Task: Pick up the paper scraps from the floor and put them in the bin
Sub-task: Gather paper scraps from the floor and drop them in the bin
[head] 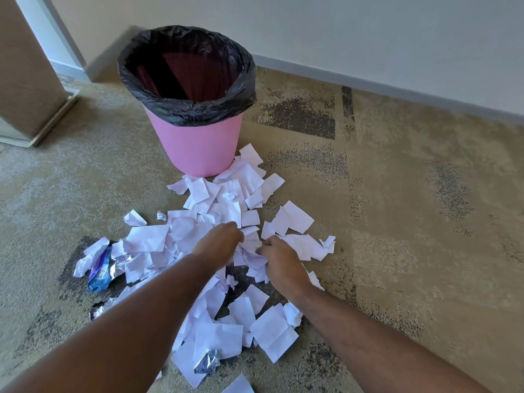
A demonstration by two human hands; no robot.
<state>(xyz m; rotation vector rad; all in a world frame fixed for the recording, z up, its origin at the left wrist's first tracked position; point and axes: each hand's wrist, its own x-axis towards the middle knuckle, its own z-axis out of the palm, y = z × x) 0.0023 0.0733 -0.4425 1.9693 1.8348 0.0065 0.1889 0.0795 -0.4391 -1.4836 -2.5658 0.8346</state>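
Beyond my hands, paper scraps [226,199] carpet the path to the bin [198,146]; its lined mouth gapes unobstructed; bare carpet [411,222] right of my right hand.

Showing two bare forearms with nothing worn: no sleeves, watch, rings or gloves on left hand [218,241] or right hand [279,262]; faint hair along right forearm.

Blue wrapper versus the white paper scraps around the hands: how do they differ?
The blue wrapper is coloured, shiny and crumpled into a wad; the paper scraps are plain white, matte and mostly flat or folded. The wrapper lies at the pile's left edge, untouched; the left hand and right hand gather scraps. Both lie on the carpet.
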